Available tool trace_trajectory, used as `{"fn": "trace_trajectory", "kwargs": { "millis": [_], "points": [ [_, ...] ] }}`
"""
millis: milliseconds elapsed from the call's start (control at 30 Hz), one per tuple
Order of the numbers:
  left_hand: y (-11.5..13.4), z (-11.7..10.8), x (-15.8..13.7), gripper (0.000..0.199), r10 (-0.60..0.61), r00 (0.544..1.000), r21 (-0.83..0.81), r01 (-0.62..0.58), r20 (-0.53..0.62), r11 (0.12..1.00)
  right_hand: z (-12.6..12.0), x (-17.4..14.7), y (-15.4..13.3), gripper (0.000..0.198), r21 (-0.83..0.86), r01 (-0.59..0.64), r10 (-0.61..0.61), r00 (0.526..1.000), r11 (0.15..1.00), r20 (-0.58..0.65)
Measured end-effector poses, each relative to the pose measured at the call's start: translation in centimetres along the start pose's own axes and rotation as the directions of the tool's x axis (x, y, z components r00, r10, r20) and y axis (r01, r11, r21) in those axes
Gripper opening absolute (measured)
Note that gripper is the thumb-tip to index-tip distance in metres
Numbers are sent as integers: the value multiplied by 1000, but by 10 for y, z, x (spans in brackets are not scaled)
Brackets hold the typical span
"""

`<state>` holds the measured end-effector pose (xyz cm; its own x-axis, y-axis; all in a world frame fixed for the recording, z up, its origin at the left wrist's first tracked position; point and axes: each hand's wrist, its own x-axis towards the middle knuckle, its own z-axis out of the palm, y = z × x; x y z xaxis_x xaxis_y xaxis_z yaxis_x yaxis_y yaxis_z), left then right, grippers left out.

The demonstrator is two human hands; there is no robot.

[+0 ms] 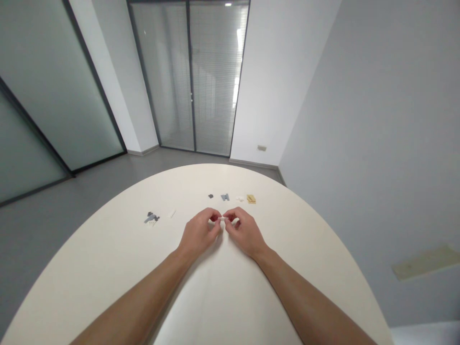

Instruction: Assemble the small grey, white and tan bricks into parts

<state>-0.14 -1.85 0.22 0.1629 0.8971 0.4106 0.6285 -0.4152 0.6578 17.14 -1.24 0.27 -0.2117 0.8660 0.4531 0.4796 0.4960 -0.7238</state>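
Between my hands, over the middle of the white table (223, 297), is a small thin white piece (223, 218). My left hand (201, 229) pinches its left end between thumb and fingers. The other end is pinched by my right hand (246, 231), fingers curled. The piece is too small and too covered by fingertips for its kind to show. Just beyond the hands lie a small dark piece (211, 196), a blue-grey piece (224, 197), several small white pieces (240, 199) and a yellow square piece (251, 199) with dark marks.
On the left part of the table sits a cluster of grey and dark pieces (151, 217) with small white bits beside it. A thin white strip (172, 213) lies between that cluster and my left hand. The table's rounded far edge (212, 164) faces a glass door (212, 81).
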Motion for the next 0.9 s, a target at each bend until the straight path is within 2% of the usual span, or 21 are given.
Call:
{"fn": "trace_trajectory", "kwargs": {
  "millis": [900],
  "points": [
    [0,1,1,13,-2,1000,15,2,-13,1000,0,0,5,8,-38,32,-33,999,999,-19]
  ]
}}
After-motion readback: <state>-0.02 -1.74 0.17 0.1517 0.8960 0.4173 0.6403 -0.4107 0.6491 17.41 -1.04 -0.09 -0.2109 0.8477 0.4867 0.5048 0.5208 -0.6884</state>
